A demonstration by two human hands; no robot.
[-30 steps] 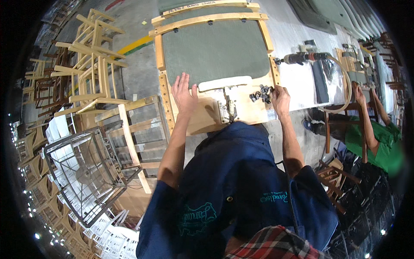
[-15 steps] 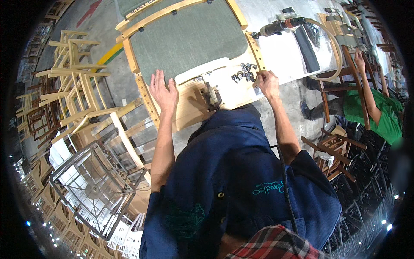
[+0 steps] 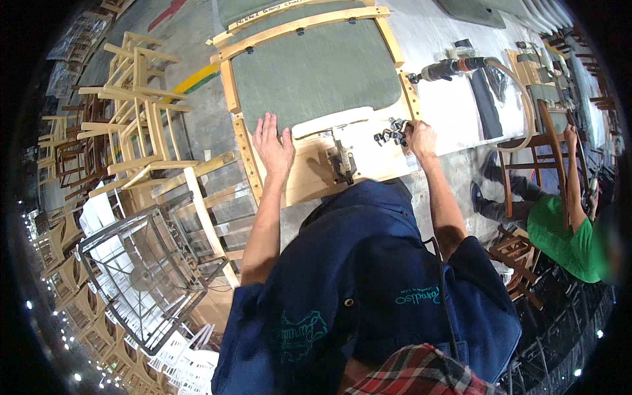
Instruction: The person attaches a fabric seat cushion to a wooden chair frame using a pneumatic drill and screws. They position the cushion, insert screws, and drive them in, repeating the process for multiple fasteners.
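Note:
My left hand (image 3: pixel 273 150) lies open, its fingers spread near the lower left corner of a grey-green upholstered pad (image 3: pixel 316 72). That pad rests within a light wooden jig frame (image 3: pixel 245 155) with small black stops. My right hand (image 3: pixel 422 138) is closed, fingertips pinched at the right edge of a small pile of black clip-like pieces (image 3: pixel 388 135). What sits between those fingertips is hidden. A white padded bar (image 3: pixel 332 122) borders the pad's near edge. Between my hands, a metal toggle clamp (image 3: pixel 342 162) is mounted on the board.
A power screwdriver (image 3: pixel 444 70) with a curved hose (image 3: pixel 529 115) lies on the table to the right. Wooden chair frames (image 3: pixel 141 118) and a caged fan (image 3: pixel 141 276) stand at left. At right, a person in green (image 3: pixel 559 240) handles a brown chair (image 3: pixel 553 141).
The whole view has shifted, so the table appears farther right and lower. My right fingertips have come slightly closer to the black pieces. My left hand stays by the pad's corner.

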